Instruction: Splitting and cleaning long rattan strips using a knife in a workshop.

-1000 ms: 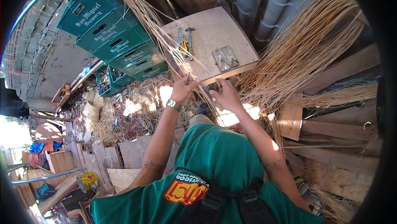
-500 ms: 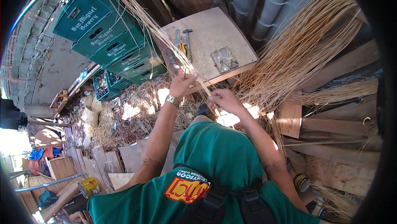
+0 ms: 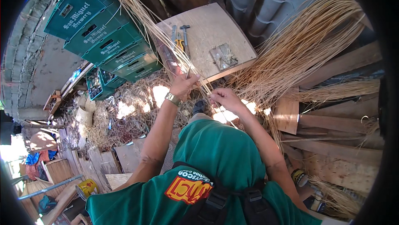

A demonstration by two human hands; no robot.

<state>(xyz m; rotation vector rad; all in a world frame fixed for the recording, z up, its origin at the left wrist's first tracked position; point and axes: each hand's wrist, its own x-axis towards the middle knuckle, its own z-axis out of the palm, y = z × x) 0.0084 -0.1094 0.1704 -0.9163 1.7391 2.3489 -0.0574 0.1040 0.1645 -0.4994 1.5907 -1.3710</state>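
A long bundle of pale rattan strips (image 3: pixel 143 15) slants down from the upper left across the near left side of a small wooden table (image 3: pixel 203 27). My left hand (image 3: pixel 184 85), with a watch on its wrist, is closed around the bundle near its lower end, thumb on top. Just to the right, my right hand (image 3: pixel 224 99) pinches the strip ends between thumb and fingers. Some loose ends hang below it. On the tabletop lie a hammer (image 3: pixel 185 38), yellow-handled pliers (image 3: pixel 179 43) and a flat metal plate (image 3: pixel 223 55).
Green plastic crates (image 3: pixel 97 33) are stacked at the left. A large sheaf of rattan strips (image 3: pixel 303 38) hangs at the right before corrugated metal. Shavings (image 3: pixel 129 119) litter the floor. Wooden boards (image 3: pixel 336 125) lie at the right; a yellow can (image 3: pixel 88 188) is at the lower left.
The view has shifted slightly. My hands keep their grip on the strips, close together as before; a thin strip end now trails lower below my right hand.
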